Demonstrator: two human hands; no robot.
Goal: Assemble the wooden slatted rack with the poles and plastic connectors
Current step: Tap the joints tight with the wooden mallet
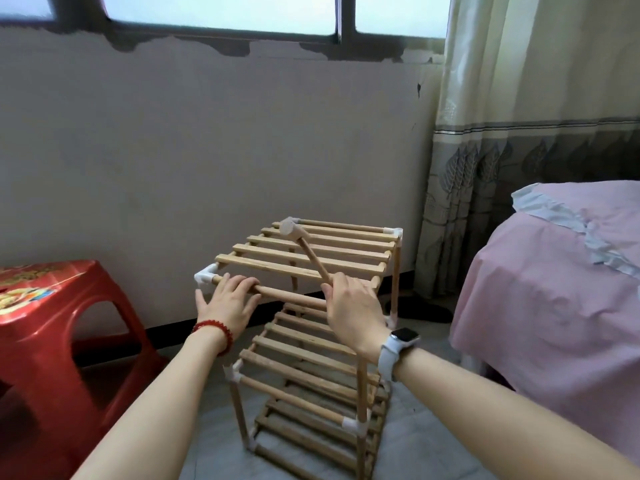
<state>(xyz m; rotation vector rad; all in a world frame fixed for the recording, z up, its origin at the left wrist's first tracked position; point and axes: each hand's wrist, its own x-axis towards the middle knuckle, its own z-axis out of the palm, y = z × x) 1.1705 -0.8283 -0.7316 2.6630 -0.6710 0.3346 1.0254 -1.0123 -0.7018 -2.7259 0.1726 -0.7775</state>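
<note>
A wooden slatted rack (304, 358) with three tiers stands on the floor in front of me. Its top shelf (311, 251) is raised and tilted, with white plastic connectors (206, 274) at the corners. My left hand (227, 301) lies over the front round pole (287, 295) of that shelf, fingers curled on it. My right hand (353, 310) grips the handle of a small wooden mallet (304, 250), whose head rests near the far left corner of the shelf. The near right corner is hidden behind my right hand.
A red plastic stool (52, 327) stands to the left. A bed with a pink cover (554, 296) is at the right, and a curtain (519, 133) hangs behind it. The wall (207, 133) is just behind the rack.
</note>
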